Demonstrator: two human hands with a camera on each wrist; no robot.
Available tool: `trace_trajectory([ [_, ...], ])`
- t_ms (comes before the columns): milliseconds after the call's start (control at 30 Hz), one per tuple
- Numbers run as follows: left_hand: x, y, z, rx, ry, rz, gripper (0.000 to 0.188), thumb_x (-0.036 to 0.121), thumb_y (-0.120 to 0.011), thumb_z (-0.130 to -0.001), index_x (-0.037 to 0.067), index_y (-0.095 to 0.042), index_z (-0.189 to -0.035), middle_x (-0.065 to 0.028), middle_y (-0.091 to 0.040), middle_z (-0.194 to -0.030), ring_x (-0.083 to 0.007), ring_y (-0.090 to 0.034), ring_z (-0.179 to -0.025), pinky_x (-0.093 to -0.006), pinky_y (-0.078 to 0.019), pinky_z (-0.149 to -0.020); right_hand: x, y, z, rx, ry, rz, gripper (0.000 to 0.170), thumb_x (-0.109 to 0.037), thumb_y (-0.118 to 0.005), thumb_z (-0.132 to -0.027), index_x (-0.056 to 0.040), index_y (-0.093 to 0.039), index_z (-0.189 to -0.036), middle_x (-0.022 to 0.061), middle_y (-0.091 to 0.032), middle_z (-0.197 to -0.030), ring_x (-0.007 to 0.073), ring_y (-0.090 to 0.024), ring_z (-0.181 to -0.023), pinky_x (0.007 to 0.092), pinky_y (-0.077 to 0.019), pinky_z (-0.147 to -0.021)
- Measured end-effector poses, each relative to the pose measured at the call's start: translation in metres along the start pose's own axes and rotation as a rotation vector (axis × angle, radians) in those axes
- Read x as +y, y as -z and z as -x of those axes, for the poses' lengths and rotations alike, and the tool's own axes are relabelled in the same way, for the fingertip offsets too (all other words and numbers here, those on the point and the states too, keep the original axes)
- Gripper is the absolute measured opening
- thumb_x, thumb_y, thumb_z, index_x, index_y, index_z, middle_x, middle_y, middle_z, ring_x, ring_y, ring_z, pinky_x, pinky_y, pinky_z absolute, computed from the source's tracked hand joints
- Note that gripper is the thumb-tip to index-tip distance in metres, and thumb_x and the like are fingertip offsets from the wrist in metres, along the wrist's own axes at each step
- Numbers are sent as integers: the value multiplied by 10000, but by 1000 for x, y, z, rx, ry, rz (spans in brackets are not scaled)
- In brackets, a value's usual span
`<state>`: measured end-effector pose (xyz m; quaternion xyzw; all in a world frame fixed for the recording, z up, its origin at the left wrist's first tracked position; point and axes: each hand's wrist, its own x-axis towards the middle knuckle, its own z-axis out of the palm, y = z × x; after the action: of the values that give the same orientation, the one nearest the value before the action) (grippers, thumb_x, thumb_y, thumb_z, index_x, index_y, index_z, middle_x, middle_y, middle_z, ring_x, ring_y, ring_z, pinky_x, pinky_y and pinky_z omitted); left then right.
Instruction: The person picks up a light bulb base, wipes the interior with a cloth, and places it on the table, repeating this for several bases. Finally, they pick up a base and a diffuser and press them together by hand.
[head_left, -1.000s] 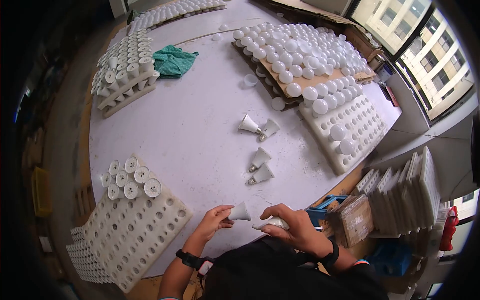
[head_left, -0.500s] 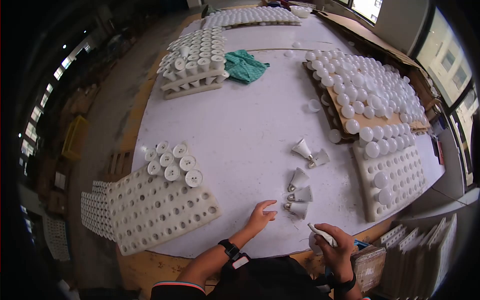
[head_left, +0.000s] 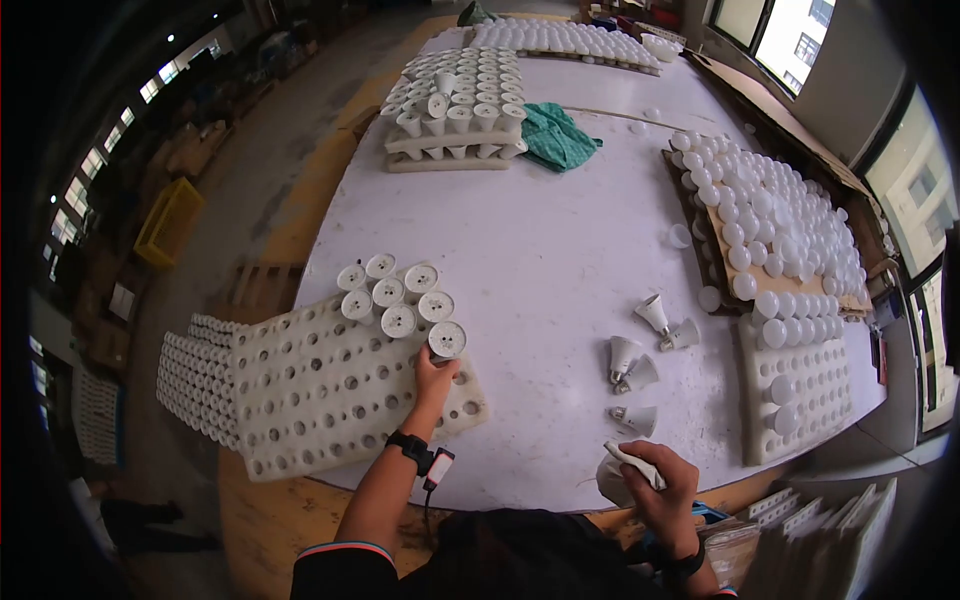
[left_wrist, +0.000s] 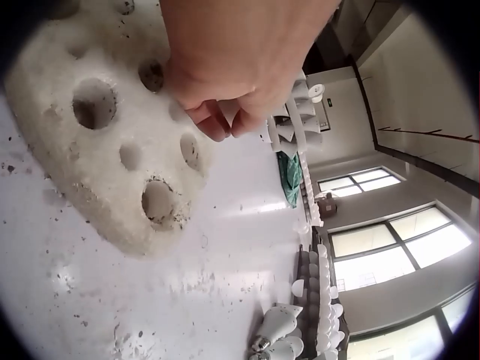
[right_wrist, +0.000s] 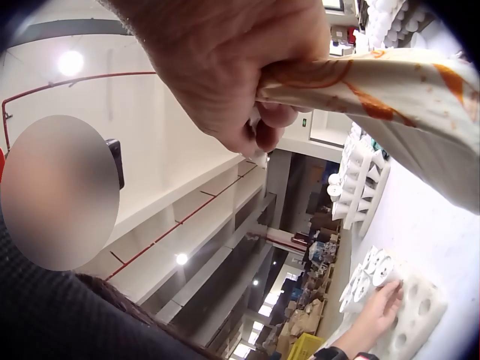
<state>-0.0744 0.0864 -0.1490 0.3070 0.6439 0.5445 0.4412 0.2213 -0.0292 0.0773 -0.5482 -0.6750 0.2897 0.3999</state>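
Note:
My left hand (head_left: 434,378) holds the nearest white bulb base (head_left: 446,339) by its lower part, at the right side of the foam tray (head_left: 320,390). In the left wrist view, the hand (left_wrist: 232,67) hides that base, its fingertips over the tray (left_wrist: 60,142). Several more upright bases (head_left: 398,321) stand at the tray's far end. Near the table's front edge my right hand (head_left: 668,495) grips a white bag (head_left: 612,478); the right wrist view shows orange marks on the bag (right_wrist: 420,97), bunched in the hand (right_wrist: 240,67). Several loose bases (head_left: 638,420) lie on the table.
Right, another foam tray (head_left: 765,440) carries white globes (head_left: 800,305), beside a globe-covered cardboard sheet (head_left: 745,285). Stacked trays of bases (head_left: 450,163) and a green cloth (head_left: 560,137) are farther back. Foam trays (head_left: 840,530) lean at the lower right.
My left hand has let go of one base among the loose ones and moved left to a base on the tray. My right hand still grips the bag. The head view has turned left.

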Motion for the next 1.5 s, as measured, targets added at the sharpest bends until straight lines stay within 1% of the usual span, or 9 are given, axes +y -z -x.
trace_trajectory([
  [133,-1,-3,-15,-59,34,8,465,-12,-624,-696,26,-457,-1129,-64,-554,-1027,-125,-558,-798,-233,-482,-645,-8,-13,1,-45,-64,25,258,-6,-674,-678,-66,-634,-926,72,-606,-691,160,-590,-603,249,-449,-556],
  [200,-14,-4,-18,13,-283,-181,513,42,-698,-658,0,-463,-1113,-78,-564,-996,-137,-573,-843,-249,-468,-675,-11,-18,0,-51,-42,22,264,-8,-676,-677,-68,-635,-930,70,-602,-680,160,-584,-590,247,-445,-548],
  [267,25,-5,15,-63,-283,50,462,160,-704,-697,9,-484,-1074,-70,-571,-943,-141,-569,-793,-250,-459,-694,-14,-22,-3,-47,-27,19,270,-9,-677,-675,-71,-637,-935,68,-598,-669,161,-578,-578,246,-441,-540],
  [367,67,11,64,-303,-76,115,389,346,-562,-828,30,-493,-1044,-73,-571,-854,-146,-550,-691,-268,-458,-650,-17,-29,-5,-35,1,40,246,-21,-677,-685,-72,-636,-922,69,-603,-684,167,-583,-580,256,-448,-544],
  [433,83,17,86,-612,486,635,435,442,-346,-909,51,-485,-1038,-80,-556,-785,-145,-506,-596,-293,-442,-576,-16,-34,-7,-38,27,-19,215,-37,-677,-699,-72,-626,-905,69,-612,-715,179,-596,-600,270,-459,-548],
  [533,95,30,99,-843,609,677,455,423,-221,-939,60,-468,-1061,-88,-554,-776,-150,-493,-570,-314,-437,-527,-23,-33,-11,-104,59,5,215,-43,-673,-710,-74,-607,-913,71,-623,-751,193,-608,-632,274,-468,-551],
  [667,141,32,135,-768,540,580,484,446,-224,-928,57,-442,-1116,-99,-554,-783,-157,-489,-561,-281,-431,-474,-27,-30,-14,-120,245,57,374,-29,-678,-679,-78,-577,-1036,55,-590,-739,188,-577,-575,291,-451,-486],
  [900,152,33,156,-980,788,661,485,452,-311,-904,37,-442,-1119,-157,-583,-788,-162,-514,-403,-230,-406,-312,-25,-28,-14,-82,544,117,532,-27,-673,-597,-62,-559,-1116,8,-487,-636,131,-508,-494,263,-413,-415],
  [1500,168,18,166,-997,855,447,445,408,-317,-903,20,-524,-968,-124,-578,-614,-162,-486,-335,-238,-375,-269,-31,-24,-13,-117,554,164,453,-80,-709,-626,-92,-606,-1068,14,-545,-643,133,-549,-497,259,-439,-421],
])
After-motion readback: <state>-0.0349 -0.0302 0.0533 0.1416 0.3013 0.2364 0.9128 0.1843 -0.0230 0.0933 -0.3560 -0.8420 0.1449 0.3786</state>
